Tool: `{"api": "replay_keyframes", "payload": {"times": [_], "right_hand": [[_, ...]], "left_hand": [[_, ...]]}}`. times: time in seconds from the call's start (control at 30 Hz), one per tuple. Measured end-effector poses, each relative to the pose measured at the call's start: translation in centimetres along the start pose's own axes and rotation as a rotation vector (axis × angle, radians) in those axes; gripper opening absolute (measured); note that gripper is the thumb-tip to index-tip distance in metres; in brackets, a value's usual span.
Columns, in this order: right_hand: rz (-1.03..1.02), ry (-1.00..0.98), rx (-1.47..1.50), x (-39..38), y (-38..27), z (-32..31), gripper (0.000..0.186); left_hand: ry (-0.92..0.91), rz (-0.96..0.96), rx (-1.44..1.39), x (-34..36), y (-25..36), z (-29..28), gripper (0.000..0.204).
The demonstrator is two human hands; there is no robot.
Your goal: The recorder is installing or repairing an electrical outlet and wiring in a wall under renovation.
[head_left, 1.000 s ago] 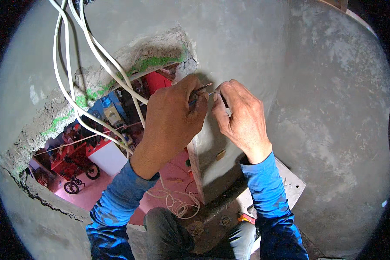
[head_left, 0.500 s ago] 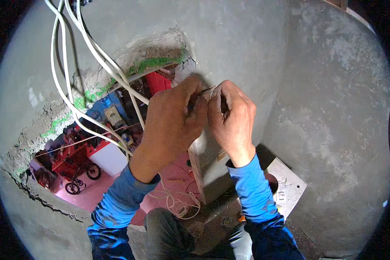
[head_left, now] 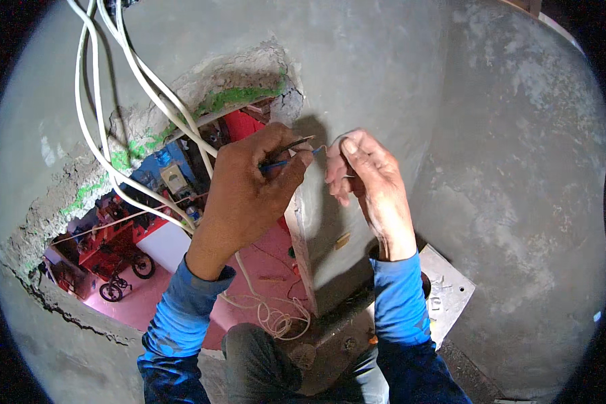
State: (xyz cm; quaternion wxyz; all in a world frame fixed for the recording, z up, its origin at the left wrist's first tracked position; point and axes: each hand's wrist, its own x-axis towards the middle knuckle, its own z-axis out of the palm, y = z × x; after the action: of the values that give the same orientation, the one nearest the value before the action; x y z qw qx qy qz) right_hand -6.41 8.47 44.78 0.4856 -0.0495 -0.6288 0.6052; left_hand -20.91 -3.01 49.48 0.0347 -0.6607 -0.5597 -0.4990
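Note:
My left hand (head_left: 242, 185) is closed in a pinch on two thin electrical wires. The black wire (head_left: 291, 145) ends in a short bare copper tip, and below it the blue wire (head_left: 276, 163) has a bent bare end reaching toward the other hand. Just right of these tips is my right hand (head_left: 374, 182), its fingers slightly blurred and partly apart, with no wire gripped that I can see. Thick white cables (head_left: 156, 94) loop down from the upper left and pass behind my left hand and wrist.
A rough-edged opening (head_left: 215, 74) in the grey wall (head_left: 370, 60) shows a room below with a bicycle (head_left: 124, 276) and a coil of white cable (head_left: 283, 320) on a pink floor. A pale metal plate (head_left: 451, 289) lies beside my right forearm.
My hands have drawn apart: the left moved slightly left and down, and the right loosened its pinch. The black and blue wire ends now show between them.

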Motion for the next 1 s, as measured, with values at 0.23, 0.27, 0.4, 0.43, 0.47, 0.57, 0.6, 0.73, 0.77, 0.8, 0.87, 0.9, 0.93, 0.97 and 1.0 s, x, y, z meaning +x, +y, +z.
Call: {"api": "replay_keyframes", "payload": {"times": [0.23, 0.27, 0.4, 0.43, 0.47, 0.57, 0.6, 0.73, 0.77, 0.8, 0.87, 0.9, 0.93, 0.97, 1.0], "right_hand": [[-0.003, -0.292, -0.031, 1.6, -0.3, -1.2, 0.025], [-0.004, -0.297, -0.031, 1.5, -0.4, -1.4, 0.025], [-0.054, -0.351, 0.038, 1.0, -0.4, -1.1, 0.023], [-0.06, -0.329, 0.036, 0.9, -0.1, -1.2, 0.022], [-0.065, -0.331, 0.031, 0.8, 0.1, -1.1, 0.022], [-0.015, -0.315, 0.305, 0.6, 1.1, -0.1, 0.029], [-0.019, -0.317, 0.304, 0.8, 1.4, 0.4, 0.029], [-0.166, -0.401, 0.635, 1.5, 2.4, 1.4, 0.019], [-0.165, -0.265, 0.647, 1.2, 1.9, 2.2, 0.019], [-0.162, -0.13, 0.659, 1.0, 1.6, 2.8, 0.02], [-0.189, -0.161, 0.709, 1.2, 1.9, 3.0, 0.021], [-0.212, -0.191, 0.757, 1.3, 2.0, 3.1, 0.021], [-0.214, -0.193, 0.759, 1.4, 2.1, 3.1, 0.021], [-0.255, -0.201, 0.759, 1.5, 2.2, 3.1, 0.02], [-0.296, -0.21, 0.759, 1.6, 2.3, 3.1, 0.018]], "left_hand": [[-0.068, -0.019, -0.058, 0.1, 0.0, -0.7, 0.013], [-0.062, -0.019, -0.056, 0.2, 0.1, -0.7, 0.013], [-0.095, 0.012, -0.154, 0.3, 0.6, -0.6, 0.013], [-0.115, 0.006, -0.211, 0.4, 0.6, -0.6, 0.013], [-0.111, 0.012, -0.212, 0.5, 0.7, -0.6, 0.013], [-0.123, 0.035, -0.144, 0.5, 0.9, -0.9, 0.015], [-0.12, 0.029, -0.165, 0.6, 0.8, -1.0, 0.014], [-0.127, 0.011, -0.456, 0.7, 1.4, -1.0, 0.012], [-0.126, 0.012, -0.452, 0.8, 1.5, -1.1, 0.012], [-0.135, 0.001, -0.437, 0.9, 1.6, -1.2, 0.013], [-0.143, -0.008, -0.42, 1.0, 2.0, -1.5, 0.013], [-0.156, -0.016, -0.404, 1.1, 2.1, -1.7, 0.013], [-0.17, -0.026, -0.388, 1.1, 2.2, -1.8, 0.013], [-0.169, -0.024, -0.387, 1.1, 2.3, -1.6, 0.013], [-0.136, 0.016, -0.477, 1.0, 2.4, -1.1, 0.006]]}}
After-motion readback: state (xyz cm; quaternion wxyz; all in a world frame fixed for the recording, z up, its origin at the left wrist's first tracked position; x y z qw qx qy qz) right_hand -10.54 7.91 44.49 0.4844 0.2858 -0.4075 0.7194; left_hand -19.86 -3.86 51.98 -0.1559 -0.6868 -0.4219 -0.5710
